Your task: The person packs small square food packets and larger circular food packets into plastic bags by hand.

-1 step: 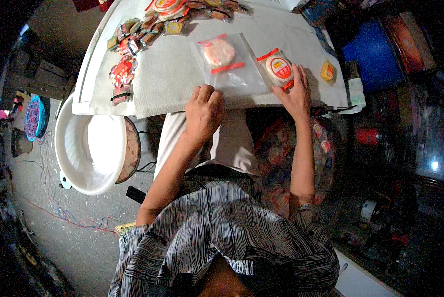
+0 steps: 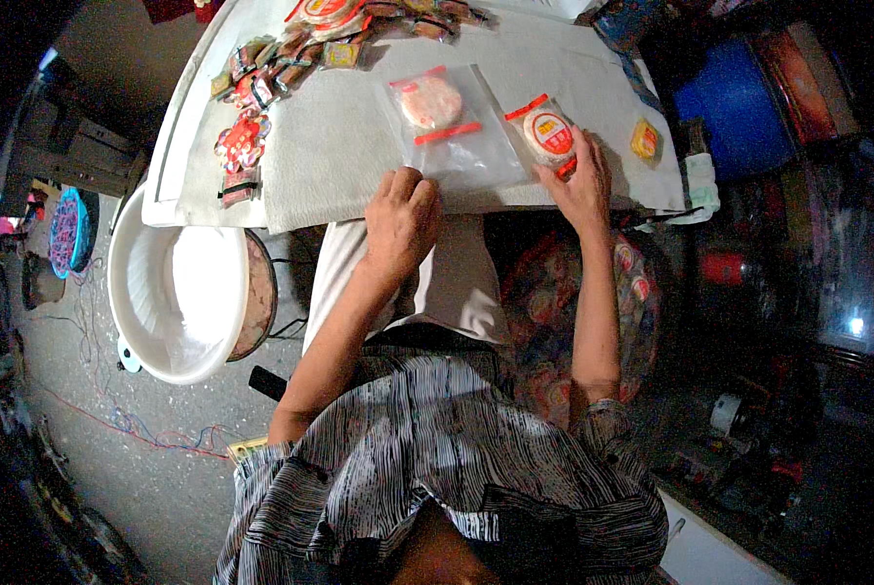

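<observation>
Round packet [image 2: 551,135] by my right grip [image 2: 585,187]

The round packet lies on the white bench [image 2: 330,175], just to the right of the clear bag [image 2: 476,168]. It has a pale round thing inside and red strips at two ends. My right grip touches its near right corner, with the thumb and fingers apart around that corner. I cannot tell if they squeeze it. My left grip [image 2: 400,216] is curled up at the near left edge of the clear bag. I cannot tell if it pinches the plastic.

One more round pack [image 2: 432,103] lies at the clear bag, but I cannot tell if it is inside or on top. Right of the clear bag, past the round packet, sits a little yellow packet [image 2: 645,141]. Far and left of the clear bag is a pile of small packets [image 2: 283,73]. Left of the clear bag are a shiny red bunch [image 2: 242,141] and a small pink packet [image 2: 239,187]. Lower than the clear bag, off to its left, stands a big white tub [image 2: 125,292].
</observation>
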{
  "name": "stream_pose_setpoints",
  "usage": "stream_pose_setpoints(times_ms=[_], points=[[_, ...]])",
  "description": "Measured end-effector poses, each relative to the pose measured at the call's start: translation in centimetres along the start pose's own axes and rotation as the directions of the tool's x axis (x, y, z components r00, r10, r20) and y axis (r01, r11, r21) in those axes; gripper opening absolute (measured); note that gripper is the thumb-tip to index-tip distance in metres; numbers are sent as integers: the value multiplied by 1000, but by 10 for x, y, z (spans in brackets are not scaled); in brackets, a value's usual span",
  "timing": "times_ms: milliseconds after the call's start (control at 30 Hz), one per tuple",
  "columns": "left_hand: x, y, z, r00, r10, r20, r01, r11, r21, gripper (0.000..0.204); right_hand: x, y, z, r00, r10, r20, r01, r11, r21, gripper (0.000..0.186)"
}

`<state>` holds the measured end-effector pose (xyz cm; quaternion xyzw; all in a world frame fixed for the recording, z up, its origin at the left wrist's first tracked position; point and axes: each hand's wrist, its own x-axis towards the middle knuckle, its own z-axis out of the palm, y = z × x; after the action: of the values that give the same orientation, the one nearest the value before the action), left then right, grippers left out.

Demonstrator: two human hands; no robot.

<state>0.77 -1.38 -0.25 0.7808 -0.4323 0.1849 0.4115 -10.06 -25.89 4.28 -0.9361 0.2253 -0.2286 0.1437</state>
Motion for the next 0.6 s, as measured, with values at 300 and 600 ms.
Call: stream_pose_setpoints(times_ms=[300,600], points=[[-8,0,1,995,-95,32,98,990,-98,9,-25,11,2,936,305,-177,-180,843,506,24],[-11,6,10,982,-166,94,176,978,-113,8,-67,23,-10,756,652,59,-390,376,841,12]])
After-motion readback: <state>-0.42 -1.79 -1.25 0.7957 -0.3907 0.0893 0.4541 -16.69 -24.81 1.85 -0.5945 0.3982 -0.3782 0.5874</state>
